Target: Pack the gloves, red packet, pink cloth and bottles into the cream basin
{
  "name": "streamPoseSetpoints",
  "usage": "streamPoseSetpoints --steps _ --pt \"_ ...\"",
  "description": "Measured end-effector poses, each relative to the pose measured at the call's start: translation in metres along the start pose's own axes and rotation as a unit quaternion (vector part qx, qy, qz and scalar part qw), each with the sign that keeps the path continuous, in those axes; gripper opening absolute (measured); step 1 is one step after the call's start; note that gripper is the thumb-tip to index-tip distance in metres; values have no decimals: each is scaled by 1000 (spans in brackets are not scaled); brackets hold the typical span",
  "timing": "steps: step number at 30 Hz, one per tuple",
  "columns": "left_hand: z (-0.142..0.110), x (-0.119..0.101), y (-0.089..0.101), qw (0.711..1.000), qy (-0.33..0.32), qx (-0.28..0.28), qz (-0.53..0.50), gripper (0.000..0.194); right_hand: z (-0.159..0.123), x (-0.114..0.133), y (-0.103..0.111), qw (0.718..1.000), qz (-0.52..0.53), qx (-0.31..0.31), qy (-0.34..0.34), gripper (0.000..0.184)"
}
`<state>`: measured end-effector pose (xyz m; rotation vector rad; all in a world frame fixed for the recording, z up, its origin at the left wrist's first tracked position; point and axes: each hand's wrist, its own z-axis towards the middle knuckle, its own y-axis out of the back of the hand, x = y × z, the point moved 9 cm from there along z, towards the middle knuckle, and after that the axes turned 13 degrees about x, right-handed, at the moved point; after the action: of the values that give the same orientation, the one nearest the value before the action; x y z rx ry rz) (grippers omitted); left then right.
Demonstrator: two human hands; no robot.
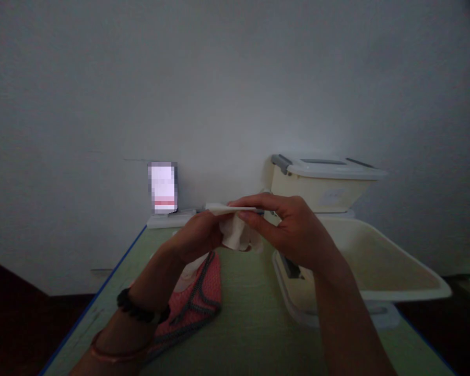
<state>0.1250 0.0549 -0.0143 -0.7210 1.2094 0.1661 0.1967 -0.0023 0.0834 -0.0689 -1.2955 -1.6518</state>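
Above the middle of the table, both hands are closed on a thin white cloth (237, 233), partly folded and hanging in soft folds; it may be a tissue. My right hand (288, 224) pinches its flat upper layer, thumb below and fingers on top. From the other side my left hand (199, 235) grips it, with most of those fingers hidden behind the material. A pink knitted piece with grey edging (209, 292) lies on the table beneath my left forearm. Something whitish rests on that piece, partly covered by my wrist.
On the right stand an open cream plastic bin (391, 256) and, behind it, a lidded cream storage box (317, 190) with grey latches. A lit phone (163, 187) leans upright at the table's back left. The green table (250, 313) has blue edges and meets a grey wall.
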Motion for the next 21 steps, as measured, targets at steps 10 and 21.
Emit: streamPoseSetpoints --steps 10,21 --pt "-8 -1 5 965 73 -33 250 27 -8 -13 20 990 53 -127 -31 19" --pt "-19 -39 -11 959 13 -28 280 20 -5 -25 15 981 135 -128 -56 19"
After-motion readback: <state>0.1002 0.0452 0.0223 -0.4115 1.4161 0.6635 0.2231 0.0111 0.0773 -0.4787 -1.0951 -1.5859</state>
